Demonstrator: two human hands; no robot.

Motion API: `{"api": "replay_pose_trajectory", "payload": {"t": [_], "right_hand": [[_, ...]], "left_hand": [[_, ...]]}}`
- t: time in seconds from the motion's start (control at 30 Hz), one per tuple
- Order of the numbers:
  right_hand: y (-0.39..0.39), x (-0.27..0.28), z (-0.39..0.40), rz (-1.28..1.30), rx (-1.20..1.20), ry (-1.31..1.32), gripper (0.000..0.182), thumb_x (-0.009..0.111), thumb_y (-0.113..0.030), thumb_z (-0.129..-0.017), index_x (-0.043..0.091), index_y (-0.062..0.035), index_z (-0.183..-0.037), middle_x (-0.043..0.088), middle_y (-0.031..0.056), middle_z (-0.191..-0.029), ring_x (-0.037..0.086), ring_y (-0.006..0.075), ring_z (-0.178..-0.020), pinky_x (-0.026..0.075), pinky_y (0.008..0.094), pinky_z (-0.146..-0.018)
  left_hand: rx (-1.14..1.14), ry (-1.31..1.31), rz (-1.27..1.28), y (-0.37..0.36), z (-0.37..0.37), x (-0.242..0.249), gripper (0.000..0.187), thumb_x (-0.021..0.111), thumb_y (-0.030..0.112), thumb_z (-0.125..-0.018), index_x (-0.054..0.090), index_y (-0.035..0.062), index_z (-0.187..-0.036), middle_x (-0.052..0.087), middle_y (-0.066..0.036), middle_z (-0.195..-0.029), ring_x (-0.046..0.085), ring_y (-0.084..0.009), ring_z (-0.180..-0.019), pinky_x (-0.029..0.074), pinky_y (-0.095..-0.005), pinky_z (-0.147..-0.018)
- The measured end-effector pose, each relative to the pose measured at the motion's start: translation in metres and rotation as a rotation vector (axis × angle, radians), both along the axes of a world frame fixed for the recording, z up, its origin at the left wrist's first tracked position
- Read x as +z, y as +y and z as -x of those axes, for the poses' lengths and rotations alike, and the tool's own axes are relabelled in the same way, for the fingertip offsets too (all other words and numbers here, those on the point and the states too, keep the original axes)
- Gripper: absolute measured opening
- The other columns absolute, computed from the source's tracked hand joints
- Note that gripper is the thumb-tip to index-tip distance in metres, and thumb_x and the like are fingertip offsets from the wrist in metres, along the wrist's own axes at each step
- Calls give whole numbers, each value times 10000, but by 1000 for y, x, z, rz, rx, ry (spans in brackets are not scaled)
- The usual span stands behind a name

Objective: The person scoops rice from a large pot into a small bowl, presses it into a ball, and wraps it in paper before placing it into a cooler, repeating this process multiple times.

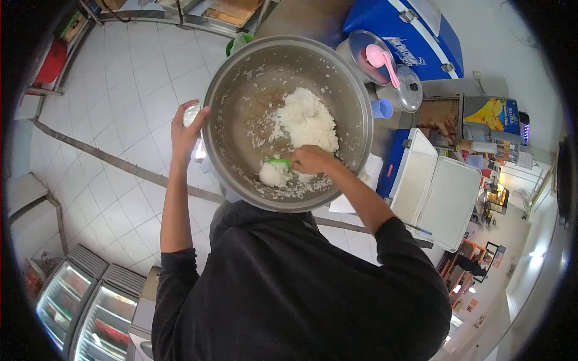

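A large grey metal pot (218, 141) stands in front of me, tilted toward the camera's view, with grains stuck over its inner wall. Inside lies a heap of cooked white rice (308, 120) toward the right. My right hand (313, 161) reaches into the pot, closed around the handle of a green rice scoop (280, 162). A rounded mound of rice sits on the scoop, near the pot's front wall. At the left side, my left hand (188, 132) grips the pot's edge, thumb at the rim, around a pale shiny part I cannot make out clearly.
Behind the pot's right side are a steel pot with a pink ladle (378, 57), a lidded pot (408, 89), a blue cup (382, 109) and a blue cooler (397, 36). An open white cooler (415, 174) stands at right. Glass-door fridges (102, 319) are lower left.
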State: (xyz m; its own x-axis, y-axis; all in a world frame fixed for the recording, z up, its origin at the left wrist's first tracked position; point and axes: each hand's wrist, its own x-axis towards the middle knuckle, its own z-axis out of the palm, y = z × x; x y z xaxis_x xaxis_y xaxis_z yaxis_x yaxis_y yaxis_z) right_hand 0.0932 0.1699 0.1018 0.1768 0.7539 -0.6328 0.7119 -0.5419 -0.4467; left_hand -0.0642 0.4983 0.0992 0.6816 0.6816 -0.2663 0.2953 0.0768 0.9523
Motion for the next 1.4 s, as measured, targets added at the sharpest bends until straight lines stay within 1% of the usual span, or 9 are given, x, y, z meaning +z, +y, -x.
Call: {"api": "replay_pose_trajectory", "payload": {"t": [0.2, 0.3, 0.5, 0.63, 0.73, 0.83, 1.03, 1.27, 1.4], "right_hand": [[1, -82, -35, -10, 164, 517, 131, 643, -91, -867, 734, -2, -893, 709, 119, -782, 569, 181, -650, 453, 382, -609], [13, -60, -37, 36, 30, 752, 314, 677, -98, -919, 504, 18, -684, 352, -9, -619, 365, 86, -605, 325, 338, -545], [23, 25, -57, 154, -153, 770, 405, 656, -128, -979, 443, -25, -650, 333, -79, -612, 326, 41, -574, 276, 290, -509], [17, 68, -104, -148, -199, 570, 184, 703, -167, -911, 768, 5, -909, 617, 0, -670, 531, 111, -602, 413, 293, -552], [32, 110, -82, -515, -134, 50, 162, 629, -118, -940, 733, -2, -985, 630, 76, -639, 571, 154, -570, 466, 372, -546], [61, 109, -6, -233, -271, -569, 342, 557, -103, -910, 665, 53, -1195, 695, 239, -757, 710, 352, -692, 551, 494, -653], [75, 109, 51, -290, -413, -514, 493, 511, -67, -902, 524, 139, -1349, 692, 279, -785, 715, 434, -767, 573, 522, -707], [54, 100, 38, -267, -409, -446, 434, 508, -123, -931, 588, 95, -1298, 694, 276, -810, 709, 438, -782, 564, 528, -705], [36, 158, 15, -263, -461, -440, 386, 520, -167, -949, 647, 56, -1238, 698, 273, -853, 702, 434, -811, 557, 534, -741]], "left_hand": [[167, -97, -258, 7, 21, 39, 429, 507, 390, -1039, 633, 64, -1288, 669, -100, -1188, 622, -180, -1101, 494, -313, -940], [166, -346, 265, -15, 31, 83, 472, 437, 365, -1046, 556, 41, -1368, 615, -95, -1280, 603, -207, -1166, 496, -351, -975], [105, -231, 495, -70, 23, 115, 511, 527, 372, -1065, 413, 80, -1470, 568, -104, -1347, 562, -213, -1226, 463, -384, -1029], [188, -260, 742, -105, -2, 64, 463, 476, 397, -1067, 479, 95, -1418, 598, -85, -1319, 574, -219, -1223, 458, -438, -1046], [213, -228, 1041, -141, -35, 49, 445, 388, 385, -1069, 552, 85, -1354, 602, -100, -1341, 571, -251, -1257, 453, -471, -1066], [227, -387, 1137, -156, -77, 30, 447, 359, 379, -1061, 582, 76, -1304, 641, -121, -1280, 621, -298, -1190, 462, -493, -1071], [223, -253, 1168, -131, -98, 35, 369, 459, 371, -1035, 616, 75, -1188, 669, -121, -1128, 658, -288, -1032, 532, -496, -954], [58, -192, 954, -125, -97, 34, 387, 526, 419, -1023, 643, 75, -1158, 687, -109, -1071, 672, -253, -977, 559, -447, -885], [0, -267, 1064, -122, -95, 44, 381, 489, 394, -1038, 644, 70, -1166, 700, -96, -1092, 686, -245, -999, 564, -418, -892]]}}
